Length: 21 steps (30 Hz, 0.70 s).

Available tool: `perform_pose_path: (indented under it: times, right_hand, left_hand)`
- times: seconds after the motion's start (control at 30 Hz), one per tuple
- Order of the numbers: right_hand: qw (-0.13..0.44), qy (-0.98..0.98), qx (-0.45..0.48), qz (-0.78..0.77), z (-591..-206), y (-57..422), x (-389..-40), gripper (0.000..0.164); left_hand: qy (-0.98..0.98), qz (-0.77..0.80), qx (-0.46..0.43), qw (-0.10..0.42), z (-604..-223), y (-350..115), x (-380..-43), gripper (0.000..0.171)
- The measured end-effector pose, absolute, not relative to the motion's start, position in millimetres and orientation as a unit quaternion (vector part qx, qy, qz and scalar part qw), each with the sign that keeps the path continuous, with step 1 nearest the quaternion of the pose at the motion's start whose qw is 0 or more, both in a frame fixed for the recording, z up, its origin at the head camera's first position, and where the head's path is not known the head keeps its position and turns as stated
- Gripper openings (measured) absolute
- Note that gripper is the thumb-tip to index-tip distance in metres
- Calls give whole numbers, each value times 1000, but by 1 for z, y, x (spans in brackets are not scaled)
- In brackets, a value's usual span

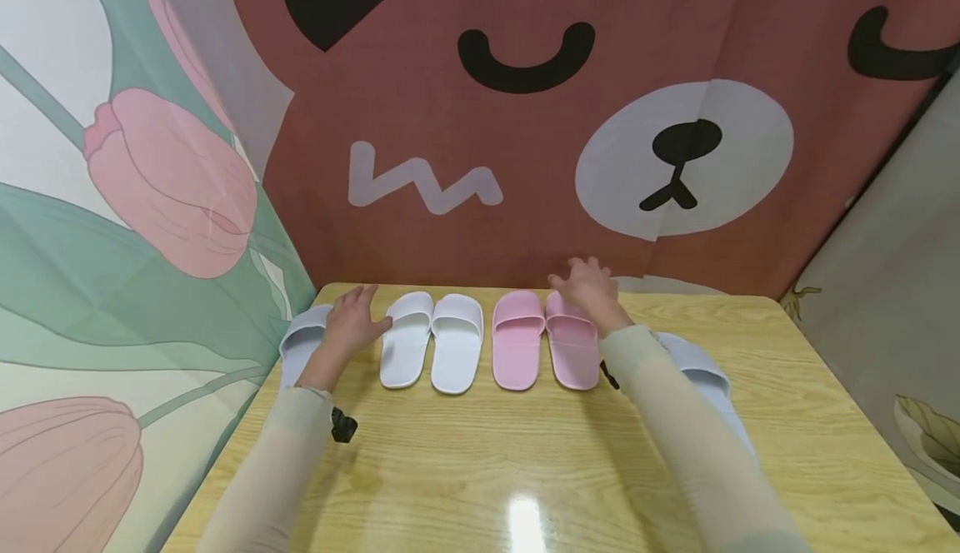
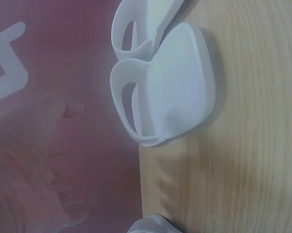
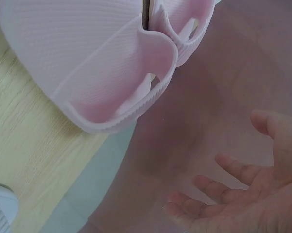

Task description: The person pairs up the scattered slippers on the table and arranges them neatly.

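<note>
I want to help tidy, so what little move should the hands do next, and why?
Perhaps the empty right hand should reach over to the right pale blue slipper: the similar left pale blue slipper lies at the row's other end, while the white slippers and pink slippers already lie in pairs.

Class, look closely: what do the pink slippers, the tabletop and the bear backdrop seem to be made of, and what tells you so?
Pink slippers: probably soft foam or rubber, matt, judging by the fine ribbing. Tabletop: wood or wood-look laminate, glossy; it shows grain and a bright reflection. Bear backdrop: likely printed fabric, matt, with a crease or seam.
</note>
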State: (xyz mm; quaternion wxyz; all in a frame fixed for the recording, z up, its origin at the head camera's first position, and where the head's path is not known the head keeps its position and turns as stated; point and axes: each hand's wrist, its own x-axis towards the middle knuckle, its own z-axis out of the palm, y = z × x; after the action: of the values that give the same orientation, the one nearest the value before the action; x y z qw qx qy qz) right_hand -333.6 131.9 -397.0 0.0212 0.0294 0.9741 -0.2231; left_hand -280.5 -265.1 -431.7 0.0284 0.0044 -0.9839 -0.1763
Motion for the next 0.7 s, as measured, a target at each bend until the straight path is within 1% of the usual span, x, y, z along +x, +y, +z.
perform_pose_path:
  times: [0.27,0.7]
  right_hand:
    - [12,977,25,-211,-394,141,-329,67]
    - [27,978,25,-205,-392,155,-327,70]
  left_hand:
    - [-984,-179,0,23,-436,-272,-280,75]
    - [-984,-175,5,29,-435,-281,-276,75]
